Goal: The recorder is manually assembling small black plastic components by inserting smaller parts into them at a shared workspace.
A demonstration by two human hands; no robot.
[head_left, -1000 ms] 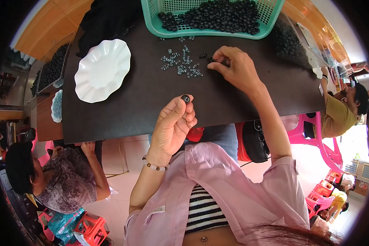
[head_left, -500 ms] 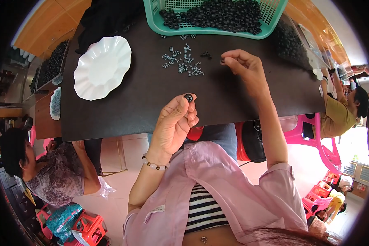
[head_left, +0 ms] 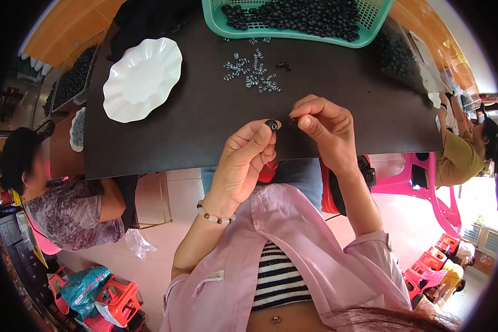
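A white scalloped plate (head_left: 143, 79) sits near the left edge of the dark table (head_left: 371, 110). A green mesh basket (head_left: 293, 34) full of black rings stands at the far edge. On a neighbouring surface past the left edge lie a tray of dark pieces (head_left: 74, 77) and a small pale dish (head_left: 77, 129). A person in a patterned top (head_left: 74, 213) sits at the left, another in a mustard shirt (head_left: 459, 157) at the right beside a pink plastic chair (head_left: 412, 185)

Plate (head_left: 142, 78) left, springs (head_left: 252, 74) centre, basket (head_left: 293, 34) behind.
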